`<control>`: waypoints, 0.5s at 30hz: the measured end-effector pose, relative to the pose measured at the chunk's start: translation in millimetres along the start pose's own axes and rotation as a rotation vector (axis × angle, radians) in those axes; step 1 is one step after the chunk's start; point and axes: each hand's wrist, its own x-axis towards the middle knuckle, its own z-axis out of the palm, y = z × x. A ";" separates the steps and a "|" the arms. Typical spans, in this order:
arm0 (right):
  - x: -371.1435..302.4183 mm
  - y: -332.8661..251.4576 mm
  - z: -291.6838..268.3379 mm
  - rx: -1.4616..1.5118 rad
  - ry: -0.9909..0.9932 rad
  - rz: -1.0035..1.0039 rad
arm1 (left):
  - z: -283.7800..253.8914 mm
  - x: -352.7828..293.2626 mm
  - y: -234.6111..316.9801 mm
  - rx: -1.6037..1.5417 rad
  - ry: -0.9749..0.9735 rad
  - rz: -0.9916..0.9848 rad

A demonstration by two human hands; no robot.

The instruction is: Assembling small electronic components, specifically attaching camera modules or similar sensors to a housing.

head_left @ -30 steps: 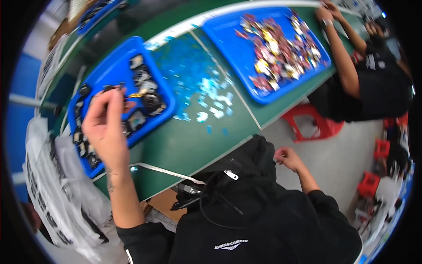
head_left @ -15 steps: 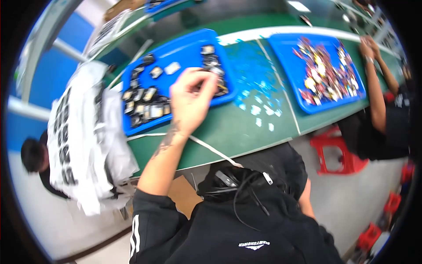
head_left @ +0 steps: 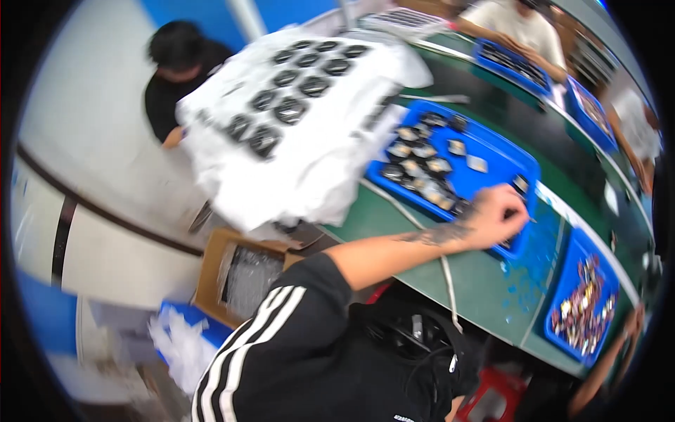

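My left hand [head_left: 498, 214] is over the near right end of a blue tray [head_left: 524, 158]. Its fingers are curled in toward the thumb, and what they hold, if anything, cannot be made out. Small black pieces with pale square faces [head_left: 425, 158] crowd the tray's left side. Two pale squares [head_left: 477, 163] lie nearer its middle, and a few more pieces sit at the right end, partly behind my hand. My right hand is out of view; only a bit of that arm shows at the lower edge.
White sacks [head_left: 316, 151] with black print are heaped left of the tray. A cardboard box [head_left: 211, 281] stands below them. Another blue tray [head_left: 552, 316] holds small mixed-colour parts. A white cord [head_left: 448, 281] crosses the green table [head_left: 485, 302]. Other people are around the table.
The view has swung left, bringing the sacks and the cardboard box further in. My left hand stays over the tray's right end with its fingers curled.
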 end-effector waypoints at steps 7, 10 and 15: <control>79.4 118.8 163.5 0.170 -0.294 -0.247 | -4.9 -7.5 24.1 0.210 0.023 -0.133; -32.7 91.9 122.8 0.077 -0.179 -0.180 | 40.7 11.5 12.2 0.122 -0.087 -0.016; -11.2 97.4 173.8 0.020 -0.276 -0.141 | 18.0 5.5 5.3 0.137 -0.013 -0.014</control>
